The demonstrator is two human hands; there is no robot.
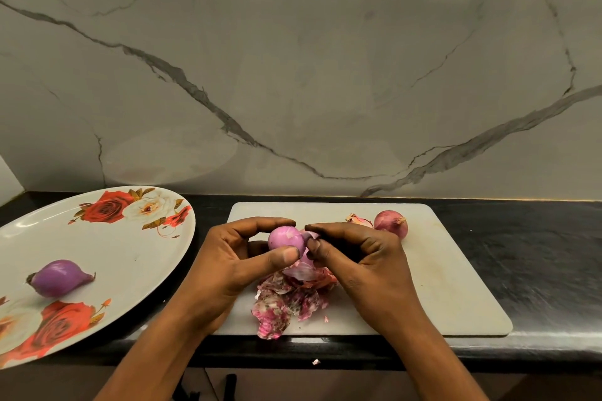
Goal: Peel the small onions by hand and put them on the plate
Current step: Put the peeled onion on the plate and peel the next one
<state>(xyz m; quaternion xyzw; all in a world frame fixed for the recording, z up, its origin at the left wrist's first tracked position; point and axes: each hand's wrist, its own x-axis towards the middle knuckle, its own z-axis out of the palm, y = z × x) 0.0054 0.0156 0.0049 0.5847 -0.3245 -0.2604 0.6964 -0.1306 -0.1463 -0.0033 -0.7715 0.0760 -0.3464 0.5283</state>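
DONE: one peeled purple small onion (pixel 60 277) lies on the white rose-printed oval plate (pixel 110 247) | IN HAND: left hand (pixel 241 257) grips a half-peeled pink small onion (pixel 285 238) above the white cutting board (pixel 456 270); right hand (pixel 365 257) pinches its loose skin flap (pixel 311 235) | LEFT: finish this one; one unpeeled red-brown onion (pixel 391 224) waits at the board's rear | WRITING: none legible

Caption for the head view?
Left hand holds a small onion above the cutting board, right hand pinches its skin; one peeled onion lies on the floral plate.
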